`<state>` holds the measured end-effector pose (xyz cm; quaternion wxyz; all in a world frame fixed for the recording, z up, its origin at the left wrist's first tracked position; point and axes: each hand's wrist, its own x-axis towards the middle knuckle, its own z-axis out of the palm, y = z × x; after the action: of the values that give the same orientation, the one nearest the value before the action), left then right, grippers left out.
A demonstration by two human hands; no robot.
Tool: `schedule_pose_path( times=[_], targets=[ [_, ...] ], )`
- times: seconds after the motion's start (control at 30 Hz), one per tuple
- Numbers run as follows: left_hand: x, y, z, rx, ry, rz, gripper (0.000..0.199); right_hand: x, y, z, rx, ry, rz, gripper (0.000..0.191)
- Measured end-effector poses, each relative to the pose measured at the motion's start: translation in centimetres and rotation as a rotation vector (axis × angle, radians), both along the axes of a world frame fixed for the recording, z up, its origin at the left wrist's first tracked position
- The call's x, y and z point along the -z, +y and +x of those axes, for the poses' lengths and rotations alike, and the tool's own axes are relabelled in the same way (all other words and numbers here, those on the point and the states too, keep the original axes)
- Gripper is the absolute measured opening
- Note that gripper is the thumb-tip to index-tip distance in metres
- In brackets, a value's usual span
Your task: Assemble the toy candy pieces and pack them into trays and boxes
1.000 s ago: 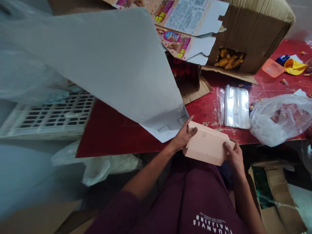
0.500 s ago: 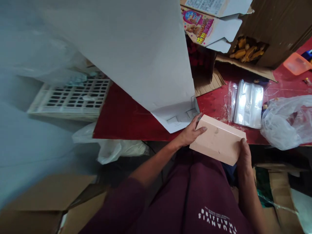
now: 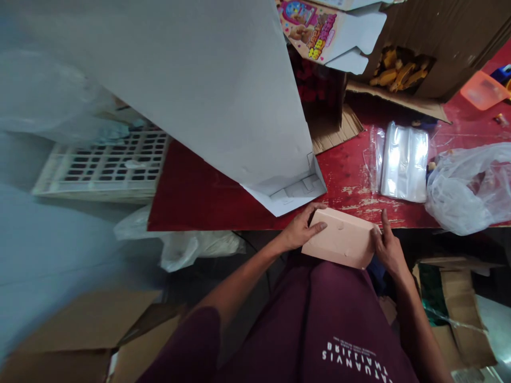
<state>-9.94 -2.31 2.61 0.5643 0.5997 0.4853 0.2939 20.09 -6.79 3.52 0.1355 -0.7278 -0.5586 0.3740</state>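
A pale pink box [image 3: 339,238] is held over my lap, just off the front edge of the red table [image 3: 199,186]. My left hand [image 3: 301,230] grips its left end, thumb on the top face. At the box's right end is my right hand [image 3: 388,246], its thumb against the end and its index finger raised; the other fingers are partly hidden. A large white carton [image 3: 223,96] stands beyond my left hand, with a folded flap at its near corner.
Clear plastic bags [image 3: 405,162] and a crumpled bag [image 3: 471,189] lie on the table's right side. Behind are a cardboard box [image 3: 463,42] with yellow pieces, printed cartons [image 3: 311,26] and an orange tray [image 3: 483,90]. A white crate [image 3: 107,165] stands at left.
The pink box has moved slightly left and toward my body with both hands. My right index finger has lifted away from the box. The view has shifted a little.
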Motion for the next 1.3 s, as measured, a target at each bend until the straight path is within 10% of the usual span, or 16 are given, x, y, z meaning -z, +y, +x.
schedule_pose_path(
  times=[0.23, 0.47, 0.77, 1.0, 1.3],
  targets=[
    [-1.5, -2.6, -4.0, 0.31, 0.053, -0.253, 0.06, -0.7, -3.4, 0.5, -0.27, 0.19, -0.136, 0.055],
    [-2.6, -4.7, -5.3, 0.268, 0.123, -0.146, 0.077, -2.9, -2.6, 0.6, -0.37, 0.224, -0.318, 0.069],
    [-1.4, -5.4, -5.5, -0.398, 0.367, 0.353, 0.065, -2.2, 5.2, -5.3, -0.479, -0.01, 0.337, 0.054],
    [1.0, -3.5, -7.6, -0.734, 0.567, 0.527, 0.055, 0.1, 14.2, -12.7, -0.69, -0.204, 0.457, 0.057],
    [5.1, -2.5, -6.7, -0.677, 0.764, 0.427, 0.055, 3.9, 15.9, -13.1, -0.756, -0.412, 0.405, 0.073]
  ],
)
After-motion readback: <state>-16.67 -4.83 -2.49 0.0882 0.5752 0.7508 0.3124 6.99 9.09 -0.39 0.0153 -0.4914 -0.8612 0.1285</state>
